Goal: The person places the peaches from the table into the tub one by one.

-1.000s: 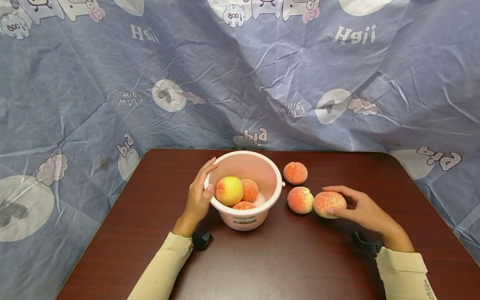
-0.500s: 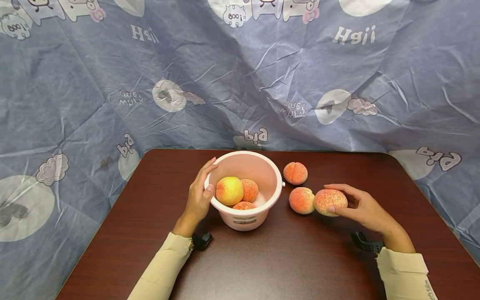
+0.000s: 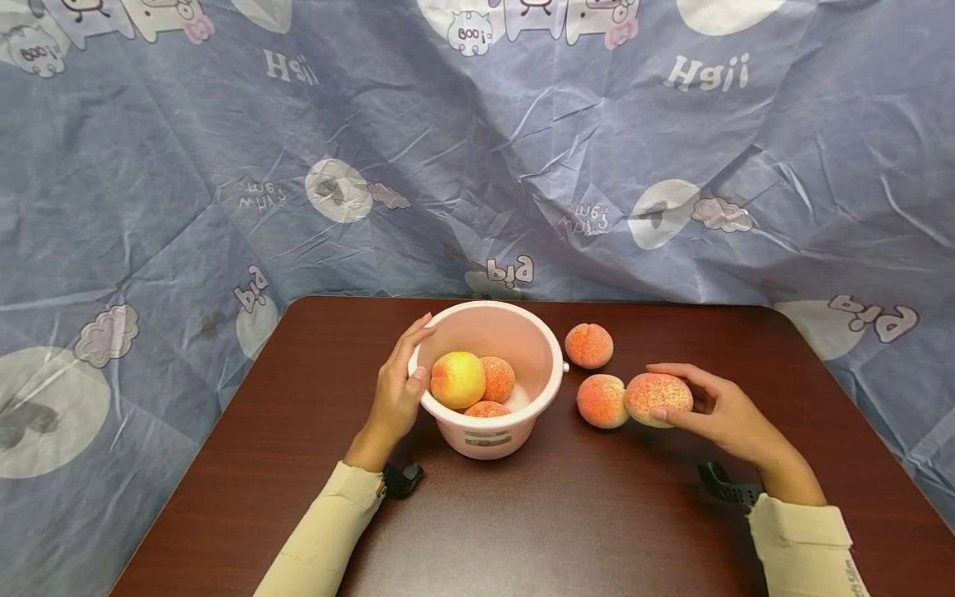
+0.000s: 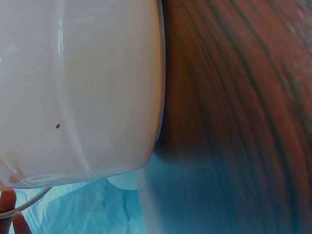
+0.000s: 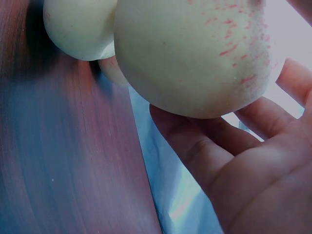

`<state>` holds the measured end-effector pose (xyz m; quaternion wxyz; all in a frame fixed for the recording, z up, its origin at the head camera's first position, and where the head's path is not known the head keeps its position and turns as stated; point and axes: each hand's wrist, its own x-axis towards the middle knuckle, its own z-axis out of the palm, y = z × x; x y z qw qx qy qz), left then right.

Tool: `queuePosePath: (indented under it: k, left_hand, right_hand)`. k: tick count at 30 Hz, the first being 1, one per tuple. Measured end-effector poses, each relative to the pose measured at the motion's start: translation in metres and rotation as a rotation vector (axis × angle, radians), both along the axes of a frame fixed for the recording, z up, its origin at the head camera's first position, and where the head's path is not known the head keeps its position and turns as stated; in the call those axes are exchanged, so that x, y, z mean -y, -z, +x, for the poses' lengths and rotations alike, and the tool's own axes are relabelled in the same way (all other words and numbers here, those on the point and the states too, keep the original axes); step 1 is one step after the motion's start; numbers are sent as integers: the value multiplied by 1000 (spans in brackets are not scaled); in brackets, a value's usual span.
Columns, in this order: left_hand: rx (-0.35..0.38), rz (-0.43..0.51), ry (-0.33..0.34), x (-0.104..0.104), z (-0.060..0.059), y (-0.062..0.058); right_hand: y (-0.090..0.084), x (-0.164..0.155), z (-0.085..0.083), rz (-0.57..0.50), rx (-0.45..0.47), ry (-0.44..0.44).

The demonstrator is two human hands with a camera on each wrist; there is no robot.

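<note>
In the head view a pale pink bucket (image 3: 487, 444) stands upright on the table, holding a yellow peach (image 3: 458, 380) and two redder peaches, one (image 3: 498, 380) behind and one (image 3: 487, 410) partly hidden by the near rim. My left hand (image 3: 397, 394) grips the bucket's left rim, thumb hooked over the edge and fingers along the outside. To the right, my right hand (image 3: 719, 414) holds a speckled peach (image 3: 658, 399) between thumb and fingers, close over the table. The right wrist view shows this peach's pale underside (image 5: 195, 63) with fingers beneath it.
Beside the held peach lies another peach (image 3: 602, 401), overlapping it in the head view. One more peach (image 3: 588, 346) sits behind, right of the bucket. A blue printed cloth (image 3: 477, 166) hangs past the far edge of the dark wooden table (image 3: 552, 531).
My right hand has raised the speckled peach slightly. The neighbouring peach has rolled a little to the right. My left hand stays on the bucket rim.
</note>
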<state>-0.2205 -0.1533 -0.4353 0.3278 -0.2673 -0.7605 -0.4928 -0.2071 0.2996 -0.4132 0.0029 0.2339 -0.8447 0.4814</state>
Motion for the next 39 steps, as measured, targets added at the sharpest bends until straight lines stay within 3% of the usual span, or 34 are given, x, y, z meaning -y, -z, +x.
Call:
queuePosePath:
  k: [13,39]
  left_hand:
    - [6,-6,-6,-1,1,-1]
    - [10,-15,-9,1,2,-1]
  right_hand:
    - [-3,5,2,-3,-26,33]
    - [-14,19,2,-66,-88,13]
